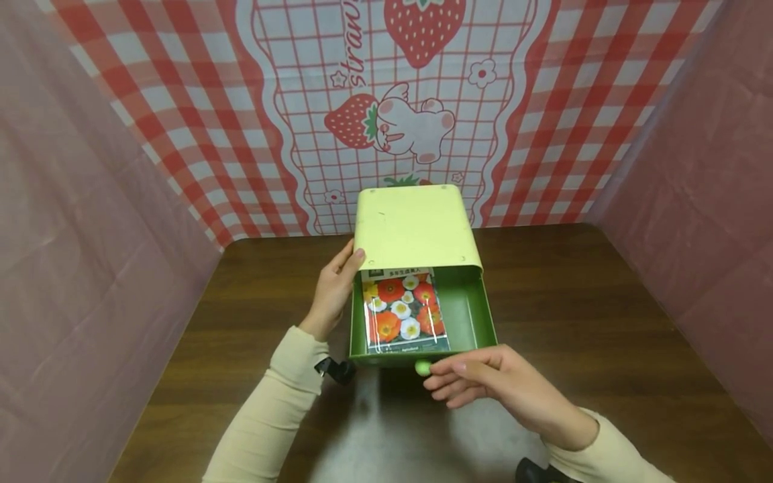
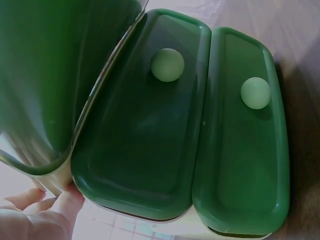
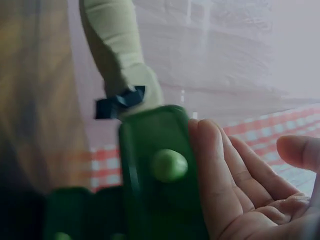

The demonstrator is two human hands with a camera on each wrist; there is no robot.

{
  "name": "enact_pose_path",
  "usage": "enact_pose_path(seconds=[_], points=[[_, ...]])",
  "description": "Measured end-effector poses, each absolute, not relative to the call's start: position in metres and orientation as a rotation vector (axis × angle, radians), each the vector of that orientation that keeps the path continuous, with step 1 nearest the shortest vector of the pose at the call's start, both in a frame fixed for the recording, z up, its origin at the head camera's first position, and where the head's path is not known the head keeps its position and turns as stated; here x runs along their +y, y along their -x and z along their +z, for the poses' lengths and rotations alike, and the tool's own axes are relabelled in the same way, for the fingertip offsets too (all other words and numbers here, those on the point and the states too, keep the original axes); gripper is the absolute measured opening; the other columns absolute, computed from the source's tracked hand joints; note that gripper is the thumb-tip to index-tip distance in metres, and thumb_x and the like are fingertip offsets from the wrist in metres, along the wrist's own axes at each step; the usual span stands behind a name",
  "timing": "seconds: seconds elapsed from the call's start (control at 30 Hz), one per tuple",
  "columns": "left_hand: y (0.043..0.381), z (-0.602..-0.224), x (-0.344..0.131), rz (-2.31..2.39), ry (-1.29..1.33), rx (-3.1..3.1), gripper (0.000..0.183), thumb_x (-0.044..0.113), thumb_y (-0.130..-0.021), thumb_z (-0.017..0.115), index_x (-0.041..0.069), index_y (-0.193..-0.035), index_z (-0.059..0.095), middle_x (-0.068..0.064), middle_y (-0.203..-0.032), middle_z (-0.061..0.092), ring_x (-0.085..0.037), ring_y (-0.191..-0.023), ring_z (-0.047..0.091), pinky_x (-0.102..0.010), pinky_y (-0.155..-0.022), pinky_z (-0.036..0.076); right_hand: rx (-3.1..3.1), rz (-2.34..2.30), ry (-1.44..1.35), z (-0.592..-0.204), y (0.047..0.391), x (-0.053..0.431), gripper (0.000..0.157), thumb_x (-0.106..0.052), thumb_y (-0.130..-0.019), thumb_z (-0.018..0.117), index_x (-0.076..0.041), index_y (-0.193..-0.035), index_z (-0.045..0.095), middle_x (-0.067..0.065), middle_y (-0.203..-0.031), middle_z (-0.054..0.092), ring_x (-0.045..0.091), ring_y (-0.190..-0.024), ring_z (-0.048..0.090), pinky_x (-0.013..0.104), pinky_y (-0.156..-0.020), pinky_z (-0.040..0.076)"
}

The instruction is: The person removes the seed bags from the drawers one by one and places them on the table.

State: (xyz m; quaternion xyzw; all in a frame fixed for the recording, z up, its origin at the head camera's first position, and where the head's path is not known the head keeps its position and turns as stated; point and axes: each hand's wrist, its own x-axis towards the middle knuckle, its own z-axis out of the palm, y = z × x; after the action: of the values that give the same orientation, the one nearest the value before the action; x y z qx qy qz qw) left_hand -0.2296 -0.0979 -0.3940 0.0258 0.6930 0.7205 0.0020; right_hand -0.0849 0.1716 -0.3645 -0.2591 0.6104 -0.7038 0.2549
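Drawer cabinet and hands. The cabinet (image 1: 417, 228), a smooth, pale-yellow box with rounded corners, stood on a dark wood-grained tabletop (image 1: 568, 295) before a red-checked cloth (image 1: 199, 114). Its top drawer (image 1: 468, 315), a glossy green rectangular tray, was pulled out at the front; within, along the left side, lay a shiny, flat seed packet (image 1: 404, 312) printed with orange and white flowers. The left hand (image 1: 332, 288) rested against the cabinet's left side, fingers nearly straight, thumb on the edge. The right hand (image 1: 495, 382) was loosely extended beside the drawer front, thumb well apart from the fingers, grasping nothing; the ball-shaped light-green knob (image 1: 423, 367) sat free of it. Whether its fingers touched the drawer front could not be told. Two lower drawers (image 2: 135, 135), round-cornered with recessed panels, were closed.
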Motion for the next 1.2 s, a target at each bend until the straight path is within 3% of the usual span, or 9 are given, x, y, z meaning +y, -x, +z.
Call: enact_pose_path(seconds=[0.23,0.37,0.47,0.6,0.73,0.87,1.1,1.2], points=[[0.231,-0.395,-0.099,2.230,-0.080,2.233,0.062,0.045,-0.096,0.058,0.021,-0.150,0.041,-0.001,-0.156,0.040,-0.018,-0.144,0.034,-0.039,-0.119,0.033,1.971,-1.837,0.856,-0.334,0.091,0.186,0.031,-0.001,-0.103,0.043,0.014,-0.127,0.056,0.017,-0.118,0.070,0.025,-0.106,0.070,0.040,-0.085,0.059],[0.233,-0.395,-0.098,2.239,-0.094,2.235,0.062,0.045,-0.097,0.058,0.020,-0.150,0.040,-0.001,-0.156,0.039,-0.019,-0.144,0.034,-0.040,-0.119,0.032,2.311,-1.702,0.890,-0.316,0.100,0.191,0.029,-0.004,-0.101,0.050,-0.003,-0.126,0.064,0.011,-0.116,0.071,0.017,-0.106,0.068,0.032,-0.085,0.059],[0.233,-0.395,-0.099,2.243,-0.092,2.224,0.062,0.045,-0.097,0.058,0.020,-0.150,0.040,-0.002,-0.156,0.039,-0.020,-0.143,0.036,-0.041,-0.117,0.035,2.561,-1.540,0.876,-0.306,0.108,0.192,0.029,-0.011,-0.099,0.057,-0.017,-0.126,0.066,-0.001,-0.119,0.071,0.009,-0.109,0.065,0.022,-0.088,0.056],[0.233,-0.396,-0.099,2.235,-0.077,2.218,0.061,0.046,-0.096,0.058,0.022,-0.150,0.041,0.000,-0.156,0.039,-0.019,-0.141,0.038,-0.039,-0.116,0.037,2.775,-1.320,0.898,-0.298,0.122,0.190,0.031,-0.019,-0.098,0.061,-0.026,-0.128,0.064,-0.009,-0.123,0.067,0.005,-0.110,0.061,0.017,-0.087,0.052],[0.231,-0.397,-0.099,2.233,-0.073,2.210,0.060,0.045,-0.097,0.058,0.023,-0.150,0.041,-0.003,-0.153,0.043,-0.021,-0.134,0.047,-0.040,-0.112,0.041,2.908,-1.104,1.001,-0.298,0.136,0.184,0.034,-0.025,-0.095,0.065,-0.026,-0.129,0.063,-0.010,-0.125,0.065,0.003,-0.104,0.058,0.024,-0.082,0.054],[0.229,-0.396,-0.099,2.223,-0.069,2.201,0.059,0.046,-0.097,0.056,0.025,-0.150,0.040,-0.006,-0.149,0.049,-0.024,-0.122,0.056,-0.041,-0.105,0.047,2.987,-0.897,1.193,-0.304,0.148,0.176,0.039,-0.027,-0.092,0.069,-0.021,-0.130,0.062,-0.007,-0.125,0.065,0.006,-0.106,0.061,0.033,-0.086,0.056],[0.229,-0.397,-0.098,2.210,-0.069,2.228,0.061,0.048,-0.096,0.057,0.024,-0.150,0.040,-0.001,-0.155,0.040,-0.020,-0.139,0.041,-0.041,-0.115,0.037,2.972,-0.665,1.369,-0.314,0.159,0.161,0.038,-0.032,-0.090,0.071,-0.014,-0.123,0.067,-0.002,-0.121,0.068,0.011,-0.111,0.062,0.035,-0.090,0.056],[0.230,-0.397,-0.098,2.223,-0.067,2.215,0.061,0.047,-0.096,0.058,0.024,-0.150,0.041,-0.001,-0.155,0.040,-0.021,-0.136,0.044,-0.041,-0.113,0.040,2.980,-0.523,1.398,-0.319,0.163,0.157,0.044,-0.038,-0.090,0.071,-0.011,-0.124,0.066,0.000,-0.123,0.067,0.013,-0.113,0.062,0.036,-0.091,0.056]])
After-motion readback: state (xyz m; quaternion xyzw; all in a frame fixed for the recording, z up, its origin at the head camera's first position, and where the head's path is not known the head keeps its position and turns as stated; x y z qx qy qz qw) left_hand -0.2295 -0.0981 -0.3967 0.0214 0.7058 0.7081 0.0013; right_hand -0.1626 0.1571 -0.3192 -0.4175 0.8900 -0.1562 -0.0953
